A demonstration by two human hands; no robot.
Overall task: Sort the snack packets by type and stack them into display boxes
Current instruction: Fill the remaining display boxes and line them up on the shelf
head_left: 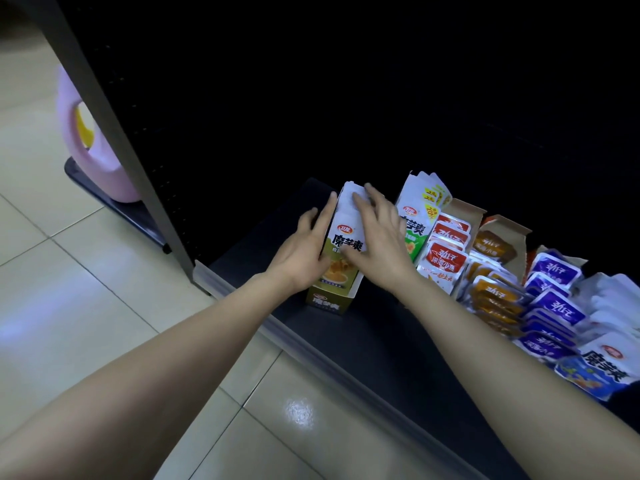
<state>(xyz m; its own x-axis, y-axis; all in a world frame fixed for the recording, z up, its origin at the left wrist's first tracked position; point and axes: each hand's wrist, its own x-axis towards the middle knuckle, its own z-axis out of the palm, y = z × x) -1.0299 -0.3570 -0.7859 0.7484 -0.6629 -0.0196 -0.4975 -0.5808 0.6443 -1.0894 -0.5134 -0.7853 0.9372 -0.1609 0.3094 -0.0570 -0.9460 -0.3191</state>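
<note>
Snack packets (348, 233) stand in the box (329, 304); my left hand (303, 252) and right hand (379, 245) press them, fingers straight; next, I'd tuck them down.

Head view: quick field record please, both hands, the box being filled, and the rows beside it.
left hand: flat against left side of olive packets
right hand: fingers spread over that stack's front
olive display box: on shelf, holds the olive packets standing
rows to its right: green packets, red packets, orange packets, purple packets
far left: pink jug
</note>
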